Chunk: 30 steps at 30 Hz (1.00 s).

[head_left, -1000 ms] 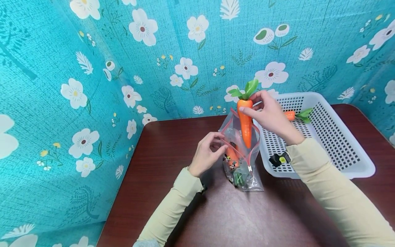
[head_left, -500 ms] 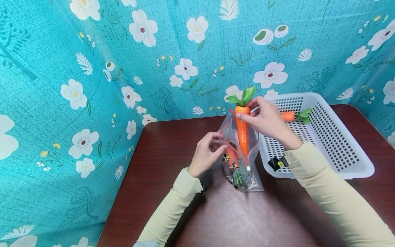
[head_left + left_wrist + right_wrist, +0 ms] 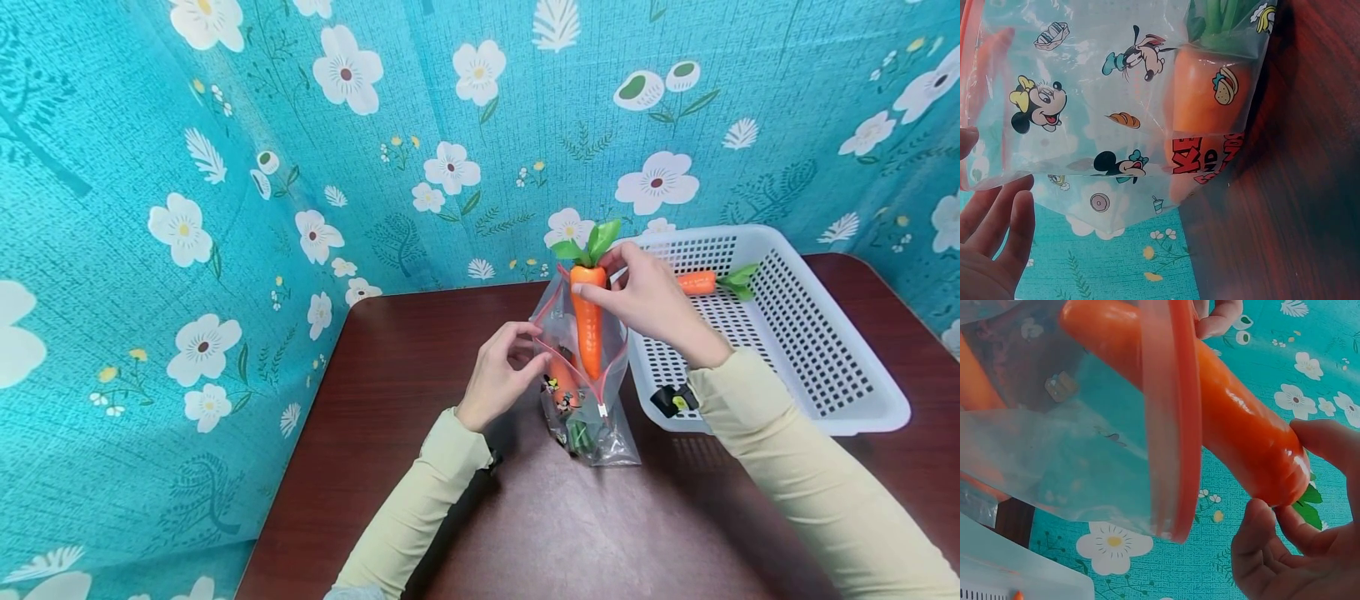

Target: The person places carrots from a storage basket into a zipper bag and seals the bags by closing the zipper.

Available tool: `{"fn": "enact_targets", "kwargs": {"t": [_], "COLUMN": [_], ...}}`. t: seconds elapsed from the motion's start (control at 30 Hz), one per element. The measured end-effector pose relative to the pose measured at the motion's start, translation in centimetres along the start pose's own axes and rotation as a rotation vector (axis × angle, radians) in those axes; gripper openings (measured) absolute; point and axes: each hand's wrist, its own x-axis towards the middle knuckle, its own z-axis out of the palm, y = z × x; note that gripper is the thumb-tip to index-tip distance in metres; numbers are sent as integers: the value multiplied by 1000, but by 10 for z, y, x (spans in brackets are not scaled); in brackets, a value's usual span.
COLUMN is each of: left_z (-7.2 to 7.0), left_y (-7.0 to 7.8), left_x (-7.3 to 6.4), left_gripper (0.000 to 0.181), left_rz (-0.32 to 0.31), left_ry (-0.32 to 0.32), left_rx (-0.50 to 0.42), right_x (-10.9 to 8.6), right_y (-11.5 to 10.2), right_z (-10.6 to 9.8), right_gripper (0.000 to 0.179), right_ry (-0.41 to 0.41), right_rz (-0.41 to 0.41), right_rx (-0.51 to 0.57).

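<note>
My right hand (image 3: 652,296) pinches an orange toy carrot (image 3: 588,312) near its leafy top. The carrot points tip down through the mouth of a clear zip bag (image 3: 619,442) with red zip edges and cartoon prints; its green leaves stick up above. In the right wrist view, the tapered end of the carrot (image 3: 1100,331) lies behind the bag's clear wall. At the bag's left edge, my left hand (image 3: 501,371) holds the rim between thumb and fingers. Inside the bag another carrot (image 3: 1204,94) lies low, leaves toward the bottom.
A white perforated basket (image 3: 840,350) stands to the right on the dark wooden table (image 3: 420,350). In it lies another toy carrot (image 3: 697,283), partly hidden by my right hand. A blue floral cloth (image 3: 420,100) hangs behind and at left.
The right hand has lowered the carrot and shifted it slightly left, so its tip sits deeper in the bag's mouth. The left hand stays nearly still at the rim.
</note>
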Motion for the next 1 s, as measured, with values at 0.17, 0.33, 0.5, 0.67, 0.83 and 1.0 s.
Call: {"fn": "enact_targets", "kwargs": {"t": [0.17,0.33,0.5,0.67,0.83,1.0], "left_z": [0,-1,-1,-3,-5,-10], "left_y": [0,0,0,0,0,3], "left_x": [0,0,0,-1,-1,1], "left_gripper": [33,34,34,35,33,28], "left_rz": [-1,-12,-23,-15,0,3], "left_ry": [-2,-1,2,8,17,46], "left_rx": [-1,-9,-5,-11,-28,-31], "right_x": [0,3,5,8,11,11], "right_y": [1,8,14,20,31,35], "right_z": [1,4,4,3,6,6], "right_gripper": [50,41,43,46,28,25], "right_ry": [-28,-76,-104,-132,-217,-195], "right_rz": [-31,-102,-95,-17,-21,-52], "right_rx": [-28,-61,-81,-110,-157,-168]}}
